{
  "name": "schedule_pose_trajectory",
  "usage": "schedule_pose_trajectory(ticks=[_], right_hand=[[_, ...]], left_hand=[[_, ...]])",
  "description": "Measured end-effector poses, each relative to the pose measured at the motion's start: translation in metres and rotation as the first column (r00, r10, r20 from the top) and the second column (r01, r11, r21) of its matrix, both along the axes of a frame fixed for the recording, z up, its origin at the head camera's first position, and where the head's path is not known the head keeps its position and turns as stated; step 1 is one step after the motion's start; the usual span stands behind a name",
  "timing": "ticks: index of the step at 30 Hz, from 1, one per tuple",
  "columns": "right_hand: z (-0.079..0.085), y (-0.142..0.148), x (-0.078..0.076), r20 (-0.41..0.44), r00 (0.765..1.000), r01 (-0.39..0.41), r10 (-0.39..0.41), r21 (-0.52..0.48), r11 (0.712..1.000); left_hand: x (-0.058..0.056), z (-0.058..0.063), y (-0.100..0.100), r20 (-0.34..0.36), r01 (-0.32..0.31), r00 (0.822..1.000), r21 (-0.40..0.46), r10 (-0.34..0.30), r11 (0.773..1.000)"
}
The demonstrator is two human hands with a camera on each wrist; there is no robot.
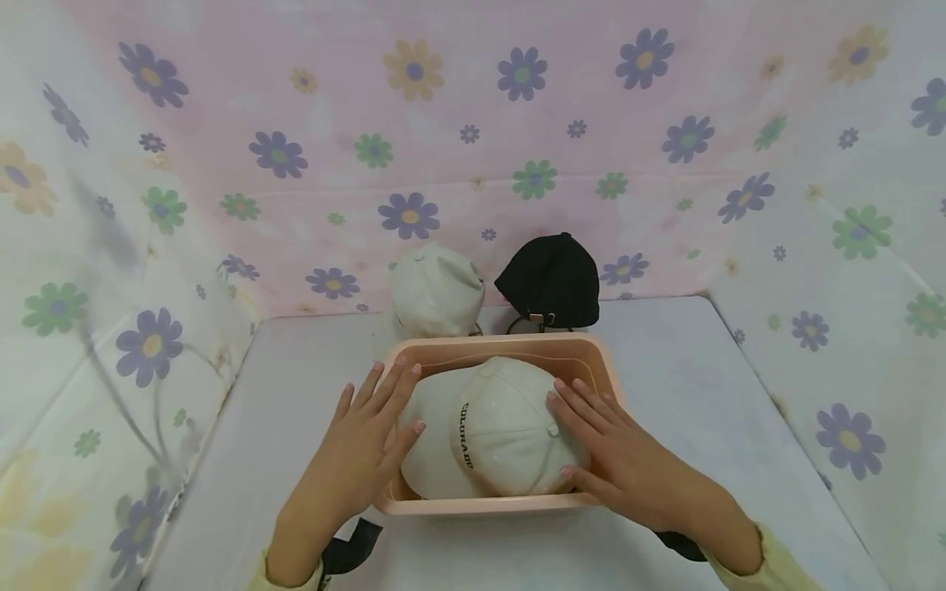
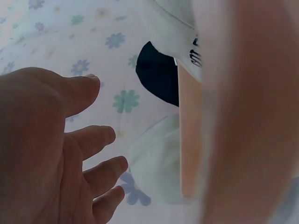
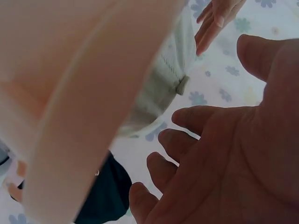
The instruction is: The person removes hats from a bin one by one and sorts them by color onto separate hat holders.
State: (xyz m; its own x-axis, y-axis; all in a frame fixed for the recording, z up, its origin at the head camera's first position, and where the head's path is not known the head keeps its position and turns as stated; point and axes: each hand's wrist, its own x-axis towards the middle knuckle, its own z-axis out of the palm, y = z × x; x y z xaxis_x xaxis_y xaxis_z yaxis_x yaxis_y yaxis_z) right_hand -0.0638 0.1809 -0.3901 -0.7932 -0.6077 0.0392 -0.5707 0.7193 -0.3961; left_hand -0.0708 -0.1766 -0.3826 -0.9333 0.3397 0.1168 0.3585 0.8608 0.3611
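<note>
An off-white baseball cap (image 1: pixel 517 431) with dark "COLORADO" lettering lies in a peach plastic basin (image 1: pixel 488 506), its brim pointing left. My left hand (image 1: pixel 358 451) hovers at the basin's left side, fingers extended and spread near the brim. On the opposite side my right hand (image 1: pixel 621 451) has its fingers extended beside the crown. Both wrist views show a gap between the hands and the cap, and neither hand holds anything. The basin wall (image 2: pixel 190 135) partly hides the caps in the left wrist view; in the right wrist view it (image 3: pixel 93 98) blurs across the foreground.
Behind the basin sit another off-white cap (image 1: pixel 436 291) on the left and a black cap (image 1: pixel 554 283) on the right. A pale tabletop (image 1: pixel 310 353) extends around them. Flower-patterned cloth (image 1: pixel 473 98) hangs along the back and both sides.
</note>
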Motion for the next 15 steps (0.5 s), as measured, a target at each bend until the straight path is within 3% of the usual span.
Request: schedule_pose_trajectory(ticks=[6,15], right_hand=[[0.000,-0.006,-0.001,0.075,0.997,-0.022,0.023,-0.007,1.000],[0.003,-0.009,-0.012,0.206,0.977,-0.059,0.060,-0.013,0.998]], left_hand=[[0.006,-0.008,0.002,0.039,-0.023,0.999,-0.002,0.023,1.000],[0.010,-0.021,0.004,0.005,-0.065,0.998,-0.028,0.065,0.998]])
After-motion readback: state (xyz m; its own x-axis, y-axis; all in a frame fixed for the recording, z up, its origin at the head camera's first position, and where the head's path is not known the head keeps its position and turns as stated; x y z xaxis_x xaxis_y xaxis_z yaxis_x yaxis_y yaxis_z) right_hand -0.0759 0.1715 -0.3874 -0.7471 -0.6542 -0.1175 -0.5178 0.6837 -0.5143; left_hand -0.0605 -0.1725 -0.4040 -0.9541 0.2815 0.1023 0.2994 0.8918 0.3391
